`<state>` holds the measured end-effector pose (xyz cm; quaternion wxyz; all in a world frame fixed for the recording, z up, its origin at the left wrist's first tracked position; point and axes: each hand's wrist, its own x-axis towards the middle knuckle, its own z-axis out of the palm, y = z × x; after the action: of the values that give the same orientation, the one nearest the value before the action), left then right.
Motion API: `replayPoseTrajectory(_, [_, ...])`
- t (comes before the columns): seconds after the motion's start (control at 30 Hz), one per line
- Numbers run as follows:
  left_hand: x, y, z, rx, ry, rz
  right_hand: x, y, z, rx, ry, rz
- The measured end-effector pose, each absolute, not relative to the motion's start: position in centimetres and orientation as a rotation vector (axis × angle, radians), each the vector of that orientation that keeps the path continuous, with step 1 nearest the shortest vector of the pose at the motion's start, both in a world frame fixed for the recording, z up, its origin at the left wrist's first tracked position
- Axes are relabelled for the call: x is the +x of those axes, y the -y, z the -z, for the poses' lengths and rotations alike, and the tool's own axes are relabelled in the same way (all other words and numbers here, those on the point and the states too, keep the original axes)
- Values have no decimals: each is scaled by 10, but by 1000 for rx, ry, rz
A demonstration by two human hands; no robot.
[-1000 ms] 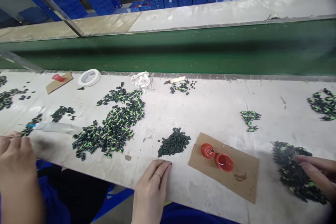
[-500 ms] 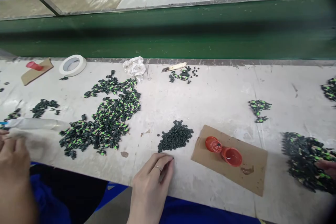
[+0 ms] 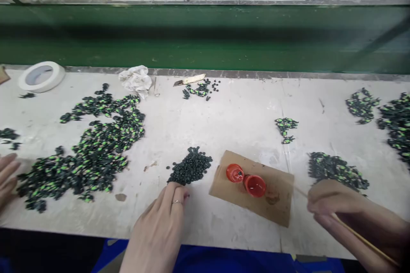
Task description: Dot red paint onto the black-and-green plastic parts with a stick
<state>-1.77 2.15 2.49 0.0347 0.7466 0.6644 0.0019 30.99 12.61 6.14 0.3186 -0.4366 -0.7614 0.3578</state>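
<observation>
My left hand (image 3: 160, 215) rests on the table just in front of a pile of small black discs (image 3: 190, 165). Its thumb and fingers are pinched together, and a tiny dark speck shows at the tips, too small to name. My right hand (image 3: 355, 213) is closed around a thin wooden stick (image 3: 361, 238), whose blurred far end points left towards a piece of cardboard (image 3: 221, 183). Two small red cups stand on that cardboard: one cup (image 3: 235, 173) with something inside, the other cup (image 3: 255, 186) holding a shiny red liquid.
Black-and-green small parts lie in a large heap (image 3: 92, 149) at left and in a heap (image 3: 336, 170) beyond my right hand. Tape (image 3: 41, 76), crumpled tissue (image 3: 136, 80) and a brush (image 3: 189, 79) lie along the back edge. Another person's hand (image 3: 6, 177) is at far left.
The view has turned right, so the table things sit further left. My right hand has moved left from the black-and-green heap and now shows the stick. My left hand stays pinched by the discs.
</observation>
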Motion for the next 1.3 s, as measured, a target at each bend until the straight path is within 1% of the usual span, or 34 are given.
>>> replayPoseTrajectory(0.1, [-2,-28,-32,1930,-2002,-366,296,-132,-67,-959,2173,-929])
replayPoseTrajectory(0.17, [14,-31,-36,1776,-1930,-556,281,-135,-66,-955,2180,-882])
replayPoseTrajectory(0.27, [38,-29,-34,1656,-1849,-740,263,-137,-54,-983,2154,-834])
replayPoseTrajectory(0.33, [51,-27,-28,1570,-1814,-802,258,-136,-43,-982,2138,-823])
replayPoseTrajectory(0.53, [73,-22,-16,1447,-1743,-812,260,-131,-25,-969,2152,-899])
replayPoseTrajectory(1.1, [66,-21,-3,1520,-1712,-869,257,-130,-24,-998,2112,-966])
replayPoseTrajectory(1.3, [71,-21,-7,1323,-1722,-936,255,-126,-24,-1139,1892,-1049])
